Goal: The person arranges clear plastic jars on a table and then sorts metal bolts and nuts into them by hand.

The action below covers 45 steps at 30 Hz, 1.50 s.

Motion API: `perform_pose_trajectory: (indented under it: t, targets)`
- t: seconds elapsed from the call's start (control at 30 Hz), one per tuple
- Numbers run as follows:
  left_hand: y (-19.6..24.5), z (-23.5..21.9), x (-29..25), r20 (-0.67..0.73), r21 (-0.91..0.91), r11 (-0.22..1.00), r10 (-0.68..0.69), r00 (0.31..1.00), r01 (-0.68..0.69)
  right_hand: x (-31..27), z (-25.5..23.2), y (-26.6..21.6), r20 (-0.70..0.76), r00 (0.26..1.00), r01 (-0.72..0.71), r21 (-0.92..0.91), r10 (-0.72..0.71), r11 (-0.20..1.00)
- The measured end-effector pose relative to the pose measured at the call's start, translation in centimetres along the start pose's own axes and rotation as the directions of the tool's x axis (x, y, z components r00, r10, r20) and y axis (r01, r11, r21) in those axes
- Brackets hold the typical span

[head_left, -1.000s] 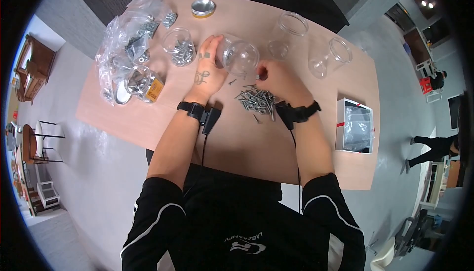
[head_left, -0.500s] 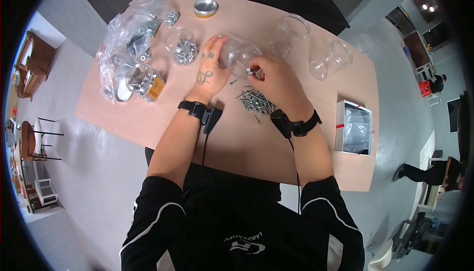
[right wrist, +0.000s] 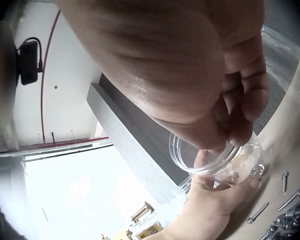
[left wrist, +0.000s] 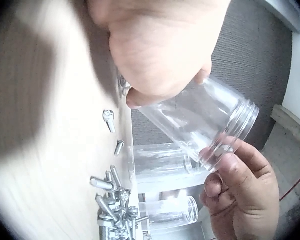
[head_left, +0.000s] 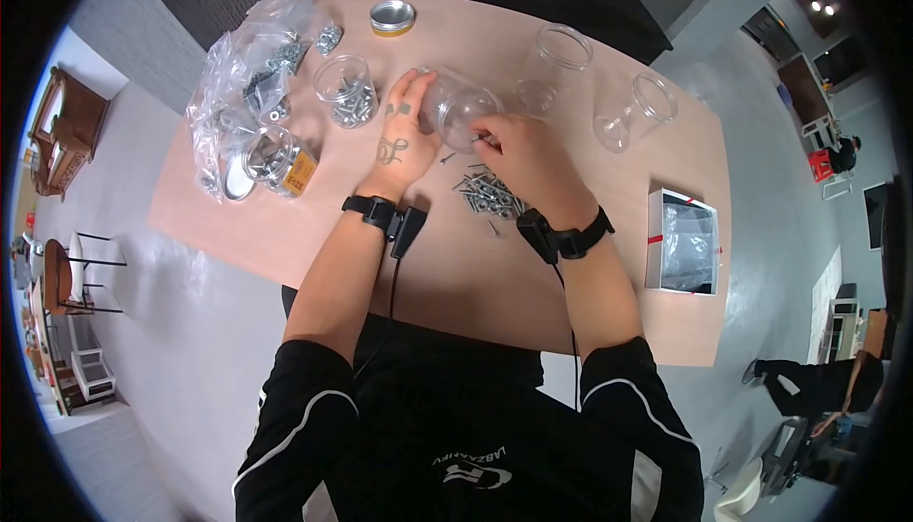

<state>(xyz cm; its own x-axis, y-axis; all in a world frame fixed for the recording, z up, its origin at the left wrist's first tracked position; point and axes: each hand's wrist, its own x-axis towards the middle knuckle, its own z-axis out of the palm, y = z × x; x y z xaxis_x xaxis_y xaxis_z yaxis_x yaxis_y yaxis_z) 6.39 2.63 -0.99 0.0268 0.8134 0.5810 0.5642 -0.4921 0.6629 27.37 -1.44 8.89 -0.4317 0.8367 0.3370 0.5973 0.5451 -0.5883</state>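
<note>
Left hand (head_left: 404, 137): your fingers wrap the clear jar (head_left: 456, 104), thumb on the near side, spread only as far as the jar's width.
Clear jar: held tilted above the surface (head_left: 209, 222), mouth turned toward your right hand (head_left: 533, 156).
Right hand: your fingers are curled and drawn together at the jar's mouth, pinching a small metal piece (head_left: 478, 139), partly hidden.
Bolts, loose: one pile (head_left: 491, 191) on the surface below the jar, nearest your right wrist; a single bolt (head_left: 448, 157) between your left hand and the pile; another (head_left: 494, 229) just beside the pile's near edge.
To your left: an open jar of bolts (head_left: 350, 104), upright; a yellow-labelled jar (head_left: 295, 172) with metal pieces, a pale lid (head_left: 237, 183) beside it; plastic bags (head_left: 223, 75) of hardware.
Far edge: one silver lid (head_left: 391, 14).
To your right: two more clear jars (head_left: 552, 66); one white box (head_left: 653, 270) containing clear plastic.
</note>
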Motion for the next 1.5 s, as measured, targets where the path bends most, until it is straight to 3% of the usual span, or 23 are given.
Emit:
perform_pose_trajectory:
  t: [0.2,0.33,0.43,0.5,0.53,0.6,0.63,0.73,0.77,0.83,0.93,1.07,1.13,1.27,1.33,1.5]
  targets:
    - [-0.3,0.1,0.1,-0.013,0.02,1.0,0.013,1.0,-0.013,-0.6,-2.1,0.0,-0.02,0.997,-0.07,0.192,0.075,0.979]
    - [-0.2,0.2,0.0,-0.034,0.026,1.0,0.007,0.999,-0.006,-1.2,-5.3,0.0,0.015,0.994,-0.111,0.109,0.11,0.988]
    - [-0.5,0.3,0.0,-0.026,-0.007,1.0,-0.012,1.0,0.011,-1.9,-5.0,1.2,0.113,0.98,-0.172,0.058,0.165,0.983]
    - [-0.7,0.4,0.0,-0.035,-0.005,1.0,-0.006,0.999,0.006,-2.3,-3.8,2.5,0.348,0.924,-0.16,-0.015,0.155,0.987]
    - [-0.6,0.5,0.0,-0.032,-0.006,1.0,-0.005,0.999,0.004,-2.4,-3.4,2.6,0.346,0.925,-0.163,-0.014,0.157,0.987]
    - [-0.4,0.4,0.1,-0.042,-0.038,0.999,-0.023,0.999,0.021,-2.2,-2.2,2.2,0.484,0.852,-0.202,-0.053,0.202,0.978]
    - [-0.4,0.4,0.1,-0.043,-0.038,0.999,-0.023,0.999,0.021,-2.3,-1.4,2.4,0.536,0.79,-0.325,-0.047,0.299,0.944]
    - [-0.3,0.3,0.1,-0.049,-0.002,1.0,-0.015,0.999,0.015,-2.2,-0.5,2.9,0.582,0.768,-0.267,-0.089,0.268,0.959]
    - [-0.3,0.3,0.1,-0.048,-0.013,1.0,-0.024,0.999,0.024,-2.2,-0.2,3.3,0.583,0.768,-0.265,-0.09,0.267,0.96]
    - [-0.2,0.3,0.1,-0.049,-0.024,0.999,-0.035,0.998,0.034,-2.3,0.0,4.2,0.422,0.894,-0.134,-0.061,0.147,0.989]
    - [-0.2,0.2,0.2,-0.041,-0.019,0.999,-0.047,0.998,0.046,-2.2,-0.3,4.9,0.348,0.917,-0.18,-0.084,0.198,0.98]
    - [-0.3,0.3,0.2,-0.039,-0.013,0.999,-0.037,0.999,0.037,-2.1,-0.9,4.3,0.299,0.92,-0.227,-0.119,0.253,0.967]
    - [-0.3,0.3,0.2,-0.038,-0.013,0.999,-0.038,0.999,0.038,-2.1,-0.9,4.2,0.324,0.923,-0.158,-0.165,0.205,0.973]
    - [-0.5,0.5,0.2,-0.05,-0.01,1.0,-0.025,0.998,0.025,-2.5,-0.3,3.8,0.358,0.911,-0.177,-0.102,0.202,0.979]
    - [-0.6,0.5,0.2,-0.051,-0.03,0.999,-0.032,0.998,0.03,-2.5,-0.6,2.8,0.411,0.875,-0.195,-0.189,0.258,0.962]
    - [-0.8,0.6,0.2,-0.054,-0.006,1.0,-0.015,0.998,0.015,-2.4,-0.1,3.2,0.415,0.868,-0.176,-0.255,0.272,0.951]
